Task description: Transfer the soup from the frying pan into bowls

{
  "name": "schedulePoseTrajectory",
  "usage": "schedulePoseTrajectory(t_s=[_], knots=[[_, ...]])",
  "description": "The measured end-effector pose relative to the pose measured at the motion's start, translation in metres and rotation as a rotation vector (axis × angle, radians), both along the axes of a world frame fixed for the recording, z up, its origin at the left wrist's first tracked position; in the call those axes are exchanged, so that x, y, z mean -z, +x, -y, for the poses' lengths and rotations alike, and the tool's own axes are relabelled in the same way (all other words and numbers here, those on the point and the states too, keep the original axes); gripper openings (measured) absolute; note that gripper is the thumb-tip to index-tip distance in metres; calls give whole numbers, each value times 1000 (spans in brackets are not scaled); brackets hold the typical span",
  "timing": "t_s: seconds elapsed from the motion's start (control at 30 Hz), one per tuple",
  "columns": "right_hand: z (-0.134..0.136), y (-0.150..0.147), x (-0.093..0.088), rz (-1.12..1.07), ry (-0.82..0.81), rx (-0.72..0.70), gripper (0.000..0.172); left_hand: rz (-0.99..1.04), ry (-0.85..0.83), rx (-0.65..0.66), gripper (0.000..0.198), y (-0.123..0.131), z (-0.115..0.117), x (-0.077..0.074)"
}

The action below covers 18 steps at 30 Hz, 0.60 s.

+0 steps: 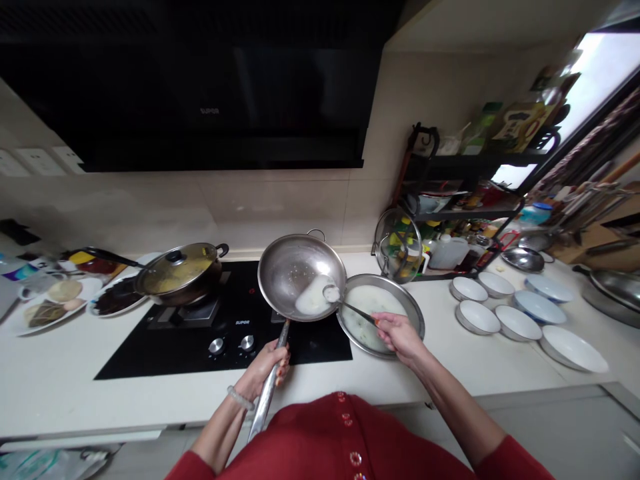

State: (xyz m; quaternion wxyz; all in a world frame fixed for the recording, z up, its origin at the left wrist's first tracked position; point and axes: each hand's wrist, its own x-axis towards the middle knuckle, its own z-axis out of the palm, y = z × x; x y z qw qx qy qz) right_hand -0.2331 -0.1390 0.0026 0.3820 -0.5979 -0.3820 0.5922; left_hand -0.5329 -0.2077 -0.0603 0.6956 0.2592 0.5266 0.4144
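Note:
My left hand is closed round the long metal handle of a wok, which is tilted toward the right over the stove. White liquid pools at the wok's lower right side. With my right hand I grip the handle of a ladle, its bowl inside the wok at the edge of the liquid. Just right of the wok, and partly under its rim, a wide metal basin holds more white liquid with some pale green bits.
A lidded pan stands on the left burner of the black stove, beside plates of food. Several white bowls sit on the right counter. Behind the basin are a glass lid and a bottle rack.

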Motion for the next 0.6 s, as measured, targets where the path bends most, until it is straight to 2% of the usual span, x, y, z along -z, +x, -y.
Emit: schedulePoseTrajectory(t_s=[0.13,0.23,0.33,0.47,0.53,0.6], knots=[[7,28,-3,29,29,35,46,-8,-6,4,28,0,1,-2],[12,52,6,185,120,47,49,1,5,4,28,1,1,-1],[21,73,26,545,343,-24,44,1,24,10,29,1,1,0],[38,92,59,1137,588,-212,40,-7,1,0,28,0,0,0],[44,94,70,1311,638,-274,45,-6,-9,-1,28,0,0,-1],[45,92,72,1347,677,-257,46,-8,-15,-1,28,0,0,-1]])
